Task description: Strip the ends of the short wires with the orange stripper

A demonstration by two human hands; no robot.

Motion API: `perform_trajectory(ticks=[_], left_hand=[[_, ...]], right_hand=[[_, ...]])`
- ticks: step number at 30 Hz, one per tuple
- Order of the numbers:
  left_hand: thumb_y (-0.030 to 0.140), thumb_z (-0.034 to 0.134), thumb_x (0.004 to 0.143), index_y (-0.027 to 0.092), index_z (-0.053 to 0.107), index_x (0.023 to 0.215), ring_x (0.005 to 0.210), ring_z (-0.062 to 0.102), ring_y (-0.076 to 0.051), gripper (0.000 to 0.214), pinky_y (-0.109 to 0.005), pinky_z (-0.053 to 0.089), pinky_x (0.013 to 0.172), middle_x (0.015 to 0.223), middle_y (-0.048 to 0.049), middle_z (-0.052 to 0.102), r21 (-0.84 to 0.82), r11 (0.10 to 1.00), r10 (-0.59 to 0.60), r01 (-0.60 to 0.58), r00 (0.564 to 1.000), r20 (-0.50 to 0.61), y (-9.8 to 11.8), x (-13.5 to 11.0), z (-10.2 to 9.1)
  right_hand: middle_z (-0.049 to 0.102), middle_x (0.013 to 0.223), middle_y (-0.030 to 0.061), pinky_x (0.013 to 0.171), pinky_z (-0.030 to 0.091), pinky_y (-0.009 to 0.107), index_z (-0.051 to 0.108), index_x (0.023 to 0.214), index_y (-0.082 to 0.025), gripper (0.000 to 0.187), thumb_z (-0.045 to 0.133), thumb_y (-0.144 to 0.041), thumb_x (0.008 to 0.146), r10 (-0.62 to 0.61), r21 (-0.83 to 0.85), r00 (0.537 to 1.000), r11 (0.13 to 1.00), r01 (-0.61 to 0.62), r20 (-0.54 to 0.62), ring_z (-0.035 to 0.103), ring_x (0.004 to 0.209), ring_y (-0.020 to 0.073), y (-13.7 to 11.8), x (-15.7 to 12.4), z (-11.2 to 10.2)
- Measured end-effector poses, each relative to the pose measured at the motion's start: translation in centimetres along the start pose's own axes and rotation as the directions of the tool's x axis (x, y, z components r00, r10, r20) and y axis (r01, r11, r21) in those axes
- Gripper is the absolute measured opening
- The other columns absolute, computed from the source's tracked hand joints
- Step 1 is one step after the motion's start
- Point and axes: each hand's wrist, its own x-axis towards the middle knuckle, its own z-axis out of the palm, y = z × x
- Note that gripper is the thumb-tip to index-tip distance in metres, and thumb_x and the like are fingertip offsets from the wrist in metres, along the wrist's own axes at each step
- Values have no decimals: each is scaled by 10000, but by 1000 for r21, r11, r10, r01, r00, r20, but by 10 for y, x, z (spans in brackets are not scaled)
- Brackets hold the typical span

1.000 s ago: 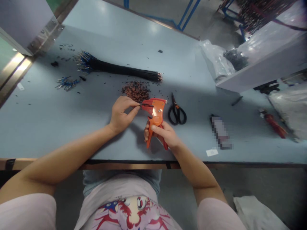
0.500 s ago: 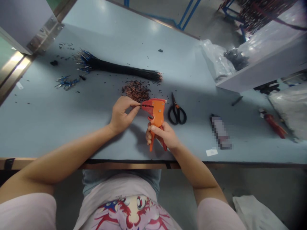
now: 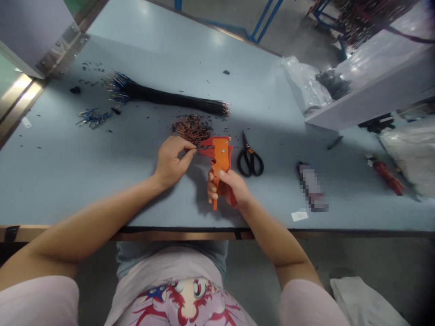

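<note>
Between thumb and fingertips, my left hand [image 3: 175,158] pinches a short dark wire [image 3: 199,148]. The wire's free end lies in the red jaws of an orange and red wire stripper [image 3: 221,155]. My right hand [image 3: 229,185] is wrapped round the stripper's handles, thumb on the orange body. Just beyond the jaws lies a heap of copper and black wire scraps [image 3: 192,128]. Farther back, a long bundle of black wires [image 3: 173,96] stretches across the table, with blue and metal ends at left and bare copper ends at right.
Black-handled scissors [image 3: 250,160] lie right of the stripper. A small pile of blue-ended pieces [image 3: 93,118] is at left. A blurred-out object [image 3: 311,186], a white label [image 3: 299,216] and red-handled pliers [image 3: 389,177] are farther right. A shelf with plastic bags [image 3: 306,86] stands at the back right.
The stripper's handles have come closer together in my right hand, and its orange body has shifted slightly left and tilted. My left hand has barely moved and still pinches the wire.
</note>
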Motion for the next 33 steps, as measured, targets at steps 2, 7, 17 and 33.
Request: perform_trajectory(ticks=[2,7,17,33], left_hand=[[201,604,820,201,620,753,747,574,-150,68,-314,432,740,751,6,656,23,998,-54,54,998,13,-4,1,0],[218,604,821,212,635,765,780,587,-157,64,-324,441,775,774,7,671,33,989,-147,146,989,31,-10,3,-1],[234,613,828,231,613,750,776,590,-151,78,-341,442,794,754,25,660,35,999,15,-15,1000,6,-14,10,-5],[602,531,847,162,562,779,691,530,-71,446,-289,364,599,673,39,553,-206,916,-394,343,866,-309,-63,18,3]], right_hand=[[605,690,17,598,569,360,561,877,-155,387,666,-509,762,43,83,998,995,-47,44,602,586,158,-1,2,-4],[645,835,76,715,559,418,575,970,-128,397,608,-483,796,78,113,988,989,-93,135,652,731,217,-5,0,-9],[637,888,105,732,546,434,541,1019,-156,577,341,-672,855,-22,-17,999,1000,23,29,634,726,217,-19,-2,-9],[623,1116,182,848,425,482,561,1228,-117,472,603,-337,813,-362,-931,918,-364,21,162,544,994,331,0,-7,12]])
